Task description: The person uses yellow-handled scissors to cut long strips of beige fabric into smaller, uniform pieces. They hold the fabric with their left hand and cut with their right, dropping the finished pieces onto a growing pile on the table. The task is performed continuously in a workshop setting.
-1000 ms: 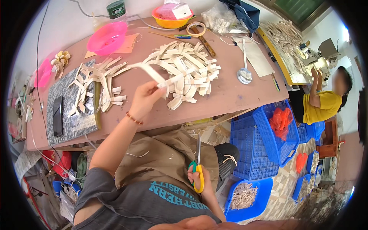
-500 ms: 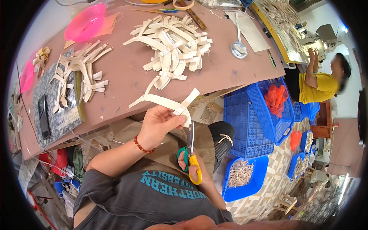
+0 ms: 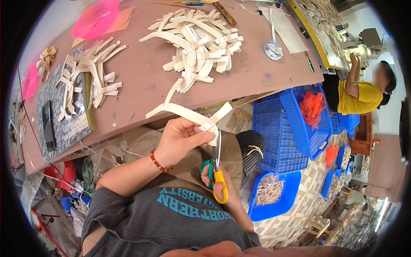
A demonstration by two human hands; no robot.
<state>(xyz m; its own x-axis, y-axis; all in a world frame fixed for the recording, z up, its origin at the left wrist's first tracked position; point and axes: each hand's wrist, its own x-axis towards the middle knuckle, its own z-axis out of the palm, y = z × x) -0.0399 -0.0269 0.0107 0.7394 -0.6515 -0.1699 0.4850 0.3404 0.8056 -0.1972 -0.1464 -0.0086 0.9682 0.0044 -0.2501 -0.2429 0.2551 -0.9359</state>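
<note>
Between the thumb and fingers of my left hand [image 3: 182, 139] is pinched a curved cream fabric strip [image 3: 184, 112], with a short piece crossing it near one end. The strip trails up to the table edge. My right hand [image 3: 223, 188] has its fingers through the green and yellow handles of a pair of scissors [image 3: 216, 159]. The blades point up and meet the strip's lower end, just below my left thumb; whether they are cutting through it I cannot tell. On the table beyond lies a heap of similar cream strips [image 3: 199, 43].
A smaller bunch of strips [image 3: 96, 73] lies at left by a dark phone [image 3: 49, 124]. A pink bowl [image 3: 95, 21] stands behind. Right of me are blue crates [image 3: 278, 137] and a blue bin [image 3: 287, 201] of small pieces. A person in yellow [image 3: 359, 92] works far right.
The view has shifted slightly, so the table things sit a little higher. Both hands, with the strip and scissors, appear slightly further right. The grip of each hand looks the same.
</note>
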